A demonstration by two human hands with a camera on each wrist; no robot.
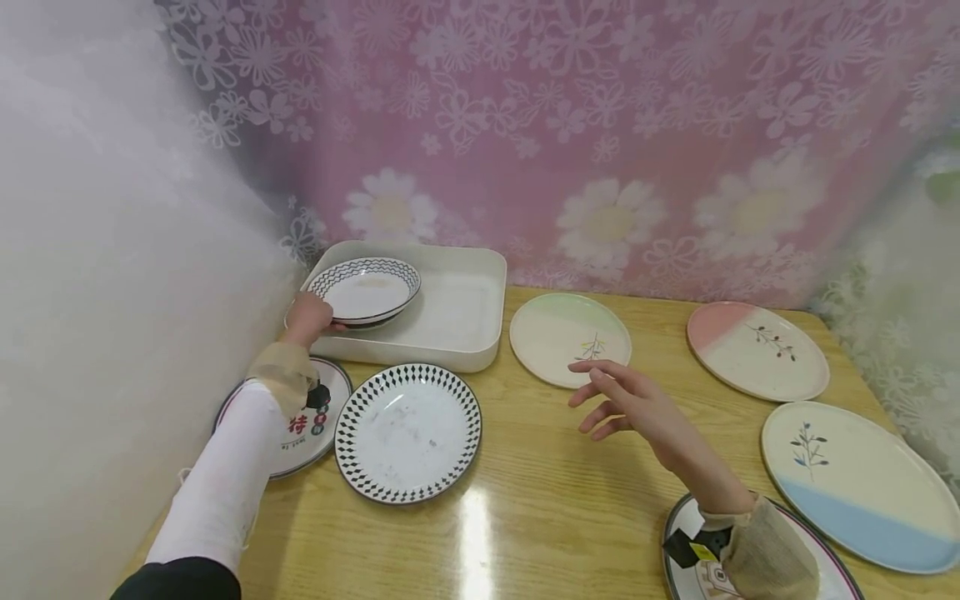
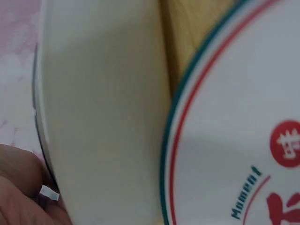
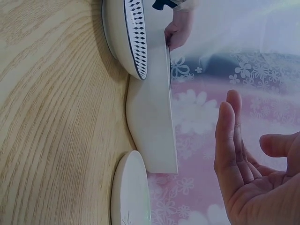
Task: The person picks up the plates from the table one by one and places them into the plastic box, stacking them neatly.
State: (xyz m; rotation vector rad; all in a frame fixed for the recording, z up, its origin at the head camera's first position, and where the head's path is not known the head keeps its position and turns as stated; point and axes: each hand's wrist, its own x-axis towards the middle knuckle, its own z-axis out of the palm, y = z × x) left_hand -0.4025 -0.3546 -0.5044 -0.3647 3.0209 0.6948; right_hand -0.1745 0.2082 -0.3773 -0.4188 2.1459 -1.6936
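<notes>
At the near left corner of a white rectangular tray [image 1: 467,308], my left hand [image 1: 309,318] grips the rim of a deep plate with a wavy-lined border [image 1: 367,293]. That deep plate sits at the tray's left end, slightly tilted. In the left wrist view the fingers [image 2: 21,171] curl at its dark rim, just over the tray's outer wall [image 2: 105,117]. My right hand [image 1: 618,398] hovers over the table with spread, relaxed fingers and holds nothing. Nearest to it lies a green-and-cream plate with a painted sprig [image 1: 566,333].
A diamond-bordered plate [image 1: 408,433] stands before the tray, beside a plate with red lettering [image 1: 330,383] partly under my left arm. On the right lie a pink-and-cream plate [image 1: 757,350], a blue-and-cream plate [image 1: 862,483] and a dark-rimmed plate [image 1: 828,575] under my right wrist. A flowered curtain [image 1: 487,158] hangs behind.
</notes>
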